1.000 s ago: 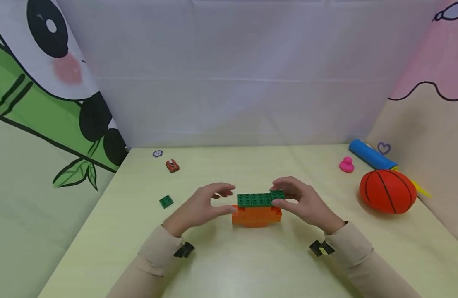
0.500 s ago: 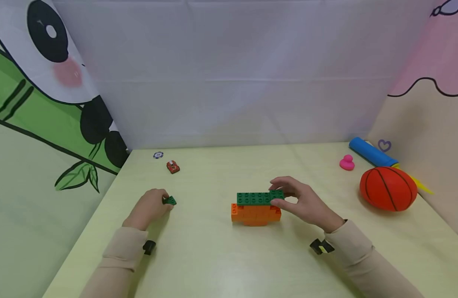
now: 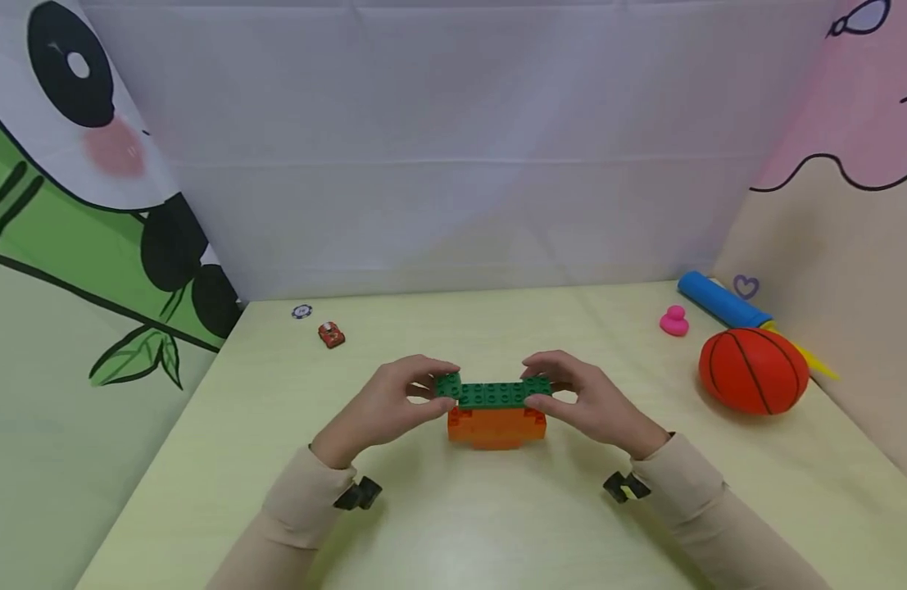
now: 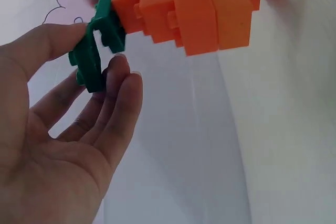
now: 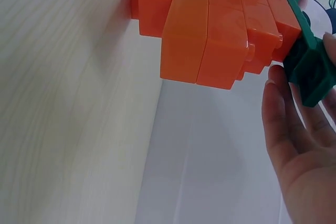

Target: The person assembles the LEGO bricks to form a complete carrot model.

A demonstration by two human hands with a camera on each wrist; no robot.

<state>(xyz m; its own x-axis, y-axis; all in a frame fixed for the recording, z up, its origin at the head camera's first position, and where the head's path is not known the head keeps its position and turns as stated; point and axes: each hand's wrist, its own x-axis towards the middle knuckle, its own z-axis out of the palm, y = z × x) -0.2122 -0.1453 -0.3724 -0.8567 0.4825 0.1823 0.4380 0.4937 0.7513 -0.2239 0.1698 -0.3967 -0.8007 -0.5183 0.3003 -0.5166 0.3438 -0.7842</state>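
Note:
An orange brick stack, stepped and wider above its base, stands on the table. A row of green bricks lies across its top. At the row's left end my left hand pinches a small green brick between thumb and fingers; the left wrist view shows that brick tilted beside the row's end. My right hand pinches the green brick at the other end, which juts past the orange stack in the right wrist view.
A red basketball-patterned ball sits to the right, by a blue and yellow tube-shaped toy and a pink knob-like piece. At the back left lie a red toy car and a poker chip.
My left hand picked up the small green brick from the left of the table and brought it right, to the green row's left end. The right hand stays at the right end.

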